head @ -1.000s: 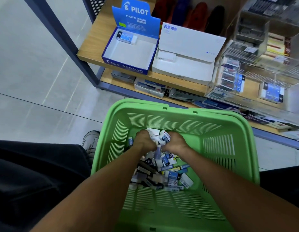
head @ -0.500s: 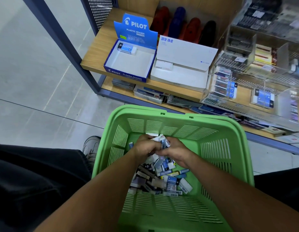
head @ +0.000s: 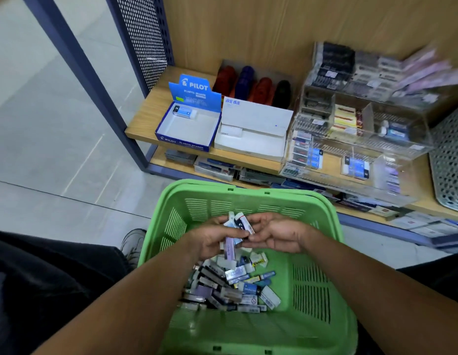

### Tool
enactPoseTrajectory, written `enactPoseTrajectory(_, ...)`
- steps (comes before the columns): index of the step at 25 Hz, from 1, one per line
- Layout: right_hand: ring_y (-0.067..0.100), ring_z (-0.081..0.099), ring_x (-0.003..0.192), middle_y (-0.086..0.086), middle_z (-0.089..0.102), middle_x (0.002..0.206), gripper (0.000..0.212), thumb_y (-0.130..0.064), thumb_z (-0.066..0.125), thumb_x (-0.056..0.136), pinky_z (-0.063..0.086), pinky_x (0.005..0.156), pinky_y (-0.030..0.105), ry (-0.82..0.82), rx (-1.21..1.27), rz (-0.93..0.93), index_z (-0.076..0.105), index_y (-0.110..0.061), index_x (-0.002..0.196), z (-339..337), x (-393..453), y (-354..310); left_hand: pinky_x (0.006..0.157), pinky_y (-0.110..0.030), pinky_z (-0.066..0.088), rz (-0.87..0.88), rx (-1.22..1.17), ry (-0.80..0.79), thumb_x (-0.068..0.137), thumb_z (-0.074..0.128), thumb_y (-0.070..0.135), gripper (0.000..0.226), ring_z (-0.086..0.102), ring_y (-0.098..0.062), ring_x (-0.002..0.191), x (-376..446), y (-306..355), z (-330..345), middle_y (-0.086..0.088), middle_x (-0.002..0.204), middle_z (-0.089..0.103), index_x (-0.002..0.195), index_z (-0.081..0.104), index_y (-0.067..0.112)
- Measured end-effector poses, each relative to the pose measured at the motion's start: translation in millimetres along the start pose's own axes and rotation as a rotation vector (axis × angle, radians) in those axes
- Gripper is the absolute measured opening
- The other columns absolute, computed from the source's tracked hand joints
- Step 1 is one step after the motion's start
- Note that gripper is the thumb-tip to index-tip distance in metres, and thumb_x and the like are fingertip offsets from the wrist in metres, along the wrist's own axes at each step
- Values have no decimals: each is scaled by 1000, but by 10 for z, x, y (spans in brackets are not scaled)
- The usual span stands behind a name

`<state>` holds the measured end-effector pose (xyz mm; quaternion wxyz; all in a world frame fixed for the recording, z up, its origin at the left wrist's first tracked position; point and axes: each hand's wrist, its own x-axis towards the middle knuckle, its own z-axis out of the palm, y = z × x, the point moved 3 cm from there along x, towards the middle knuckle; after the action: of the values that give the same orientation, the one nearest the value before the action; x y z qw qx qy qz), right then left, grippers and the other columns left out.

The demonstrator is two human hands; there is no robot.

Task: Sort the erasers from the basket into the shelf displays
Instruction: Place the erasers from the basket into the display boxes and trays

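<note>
"PILOT PLASTIC ERASER" on blue box (head: pixel 188 129)

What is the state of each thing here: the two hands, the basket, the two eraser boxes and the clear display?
Left hand: grips several erasers.
Right hand: pinches the held erasers.
Green basket: holds a pile of loose erasers.
Blue Pilot box: open, one eraser inside.
White box: open, one eraser inside.
Clear display: partly stocked.

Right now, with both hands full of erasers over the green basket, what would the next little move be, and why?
Probably carry one eraser up to the blue PILOT box. Both the left hand and the right hand hold a small bunch of erasers above the basket, and that open box holds only one eraser.
</note>
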<state>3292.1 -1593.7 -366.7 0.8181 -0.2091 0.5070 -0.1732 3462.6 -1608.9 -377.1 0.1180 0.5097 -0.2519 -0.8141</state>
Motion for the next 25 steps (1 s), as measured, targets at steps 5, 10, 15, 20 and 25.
enactPoseTrajectory(5, 40, 69, 97, 30, 67, 112, 42, 9, 38, 95, 57, 87, 42, -20, -168, -36, 51, -1, 133, 18, -392, -229, 94, -41, 52, 16, 167, -52, 76, 77, -6, 37, 72, -25, 98, -199, 199, 247, -13, 105, 75, 110, 68, 5)
enactPoseTrajectory(10, 38, 72, 82, 34, 67, 103, 24, 5, 42, 96, 56, 68, 33, 0, -323, -29, 52, 0, 117, 35, -684, -364, 79, -30, 56, 39, 312, -1, 77, 77, -5, 30, 70, -23, 94, -299, 353, 401, -12, 105, 75, 106, 70, -4)
enactPoseTrajectory(15, 32, 71, 77, 30, 67, 98, 19, 4, 51, 97, 58, 69, 30, 48, -359, -95, 50, 1, 116, 71, -999, -686, 74, -32, 53, 56, 433, 26, 62, 78, -4, 52, 67, -27, 89, -428, 681, 503, -18, 102, 72, 112, 66, -10)
enactPoseTrajectory(20, 22, 66, 69, 14, 65, 80, 17, 1, 64, 91, 56, 61, 25, 232, -428, -313, 63, 0, 108, 160, -1277, -1268, 49, -21, 49, 133, 498, 80, 71, 71, -11, 16, 62, -18, 54, -719, 1231, 576, -10, 66, 67, 82, 66, -1)
enactPoseTrajectory(25, 22, 64, 59, 18, 68, 79, 25, 5, 74, 82, 56, 54, 23, 389, -279, -603, 67, 4, 105, 415, -1196, -1725, 43, -17, 42, 248, 474, 245, 75, 68, -11, 18, 54, -15, 41, -939, 1765, 335, -6, 53, 58, 70, 60, 4)
